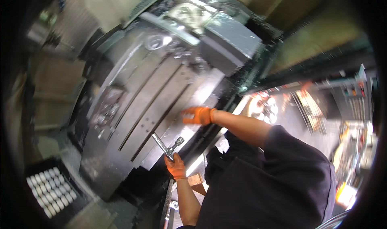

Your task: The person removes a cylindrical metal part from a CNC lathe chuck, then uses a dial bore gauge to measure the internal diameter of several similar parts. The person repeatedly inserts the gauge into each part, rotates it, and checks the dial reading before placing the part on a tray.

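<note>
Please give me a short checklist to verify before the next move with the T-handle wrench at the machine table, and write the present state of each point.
1. Left hand grips the T-handle wrench: ok, orange-gloved fingers are closed around its lower end.
2. Wrench seated on a bolt or socket: cannot tell, its tip is too small and blurred.
3. Right hand steady: cannot tell, it is blurred over the slotted machine table.
4. Both hands gloved: ok.
5. Tray of metal parts away from the hands: ok, it sits at lower left.
6. Grey block clamped on the table: cannot tell.
</note>
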`<state>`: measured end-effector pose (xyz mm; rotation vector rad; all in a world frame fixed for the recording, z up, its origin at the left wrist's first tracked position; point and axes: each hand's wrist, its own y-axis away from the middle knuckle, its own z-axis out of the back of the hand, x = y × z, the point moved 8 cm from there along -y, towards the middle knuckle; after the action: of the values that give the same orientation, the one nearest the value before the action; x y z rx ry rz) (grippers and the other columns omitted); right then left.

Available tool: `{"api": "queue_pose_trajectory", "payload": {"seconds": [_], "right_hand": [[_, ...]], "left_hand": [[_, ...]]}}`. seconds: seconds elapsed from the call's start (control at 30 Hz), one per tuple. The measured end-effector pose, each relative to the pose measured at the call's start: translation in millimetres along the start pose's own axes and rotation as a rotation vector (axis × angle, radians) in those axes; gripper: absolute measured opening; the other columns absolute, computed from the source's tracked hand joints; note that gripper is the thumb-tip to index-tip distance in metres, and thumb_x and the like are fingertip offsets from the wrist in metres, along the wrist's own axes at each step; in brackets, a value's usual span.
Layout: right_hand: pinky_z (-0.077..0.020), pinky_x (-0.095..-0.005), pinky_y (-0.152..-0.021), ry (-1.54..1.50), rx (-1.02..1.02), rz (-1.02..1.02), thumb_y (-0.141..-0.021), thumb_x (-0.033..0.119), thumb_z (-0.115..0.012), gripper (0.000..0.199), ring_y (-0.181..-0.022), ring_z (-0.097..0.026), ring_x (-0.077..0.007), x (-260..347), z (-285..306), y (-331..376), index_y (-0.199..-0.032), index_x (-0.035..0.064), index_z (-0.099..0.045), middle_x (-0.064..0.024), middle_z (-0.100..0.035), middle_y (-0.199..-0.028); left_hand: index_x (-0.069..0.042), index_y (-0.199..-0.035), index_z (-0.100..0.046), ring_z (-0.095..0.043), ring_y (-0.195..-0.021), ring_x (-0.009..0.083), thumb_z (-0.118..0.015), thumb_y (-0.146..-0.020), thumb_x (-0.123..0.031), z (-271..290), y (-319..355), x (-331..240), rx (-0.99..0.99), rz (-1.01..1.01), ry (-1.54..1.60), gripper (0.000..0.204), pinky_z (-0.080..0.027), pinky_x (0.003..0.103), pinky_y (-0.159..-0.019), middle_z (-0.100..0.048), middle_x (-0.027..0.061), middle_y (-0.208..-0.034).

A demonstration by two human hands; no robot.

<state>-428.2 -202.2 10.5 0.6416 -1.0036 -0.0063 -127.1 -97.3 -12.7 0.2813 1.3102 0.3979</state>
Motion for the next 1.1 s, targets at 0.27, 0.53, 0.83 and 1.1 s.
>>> {"api": "queue_pose_trajectory", "payload": {"seconds": [0.27,0.53,0.83,1.1], "right_hand": [[-0.0555,-0.0329,-0.099,-0.479,-0.251,0.038,-0.1,0.037,-0.069,0.056,-0.11,-0.07,-0.019,-55.7,6.7,191.8,-0.143,0.003,-0.058,-0.0115,-0.071,-0.127],[-0.0552,-0.0338,-0.082,-1.771,-0.879,0.307,-0.098,0.023,-0.065,0.03,-0.096,-0.07,-0.0177,-137.5,0.9,396.7,-0.124,0.0099,-0.063,-0.0023,-0.068,-0.109],[-0.0562,-0.0309,-0.085,-0.754,-1.688,0.12,-0.101,0.02,-0.074,0.032,-0.095,-0.065,-0.0133,-267.3,120.7,712.9,-0.124,0.002,-0.062,-0.0032,-0.069,-0.105],[-0.0534,-0.0411,-0.088,-0.157,-1.99,-0.333,-0.096,0.04,-0.075,0.048,-0.1,-0.069,-0.0356,-468.6,224.9,829.7,-0.125,0.0034,-0.063,-0.0216,-0.072,-0.111]], "left_hand": [[-0.004,-0.134,-0.056,-0.047,-0.07,0.0025,-0.062,-0.102,-0.009,-180.8,64.6,-90.8,0.718,-0.004,0.219,0.033,-0.041,0.019,-0.06,-0.056,-0.0038,-0.094],[0.001,-0.132,-0.055,-0.068,-0.092,0.0159,-0.063,-0.104,-0.014,-354.1,258.9,-158.5,1.249,-0.359,0.229,0.033,-0.054,0.03,-0.081,-0.071,0.0092,-0.107],[0.001,-0.146,-0.053,-0.065,-0.123,0.0344,-0.071,-0.098,-0.021,-428.9,303.4,-25.0,1.095,-0.572,-0.451,0.056,-0.052,0.042,-0.104,-0.063,0.0236,-0.138],[0.003,-0.142,-0.054,-0.067,-0.117,0.0268,-0.059,-0.107,-0.023,-274.7,280.3,112.2,0.741,-0.05,-0.532,0.044,-0.053,0.038,-0.099,-0.069,0.0194,-0.128]]}}
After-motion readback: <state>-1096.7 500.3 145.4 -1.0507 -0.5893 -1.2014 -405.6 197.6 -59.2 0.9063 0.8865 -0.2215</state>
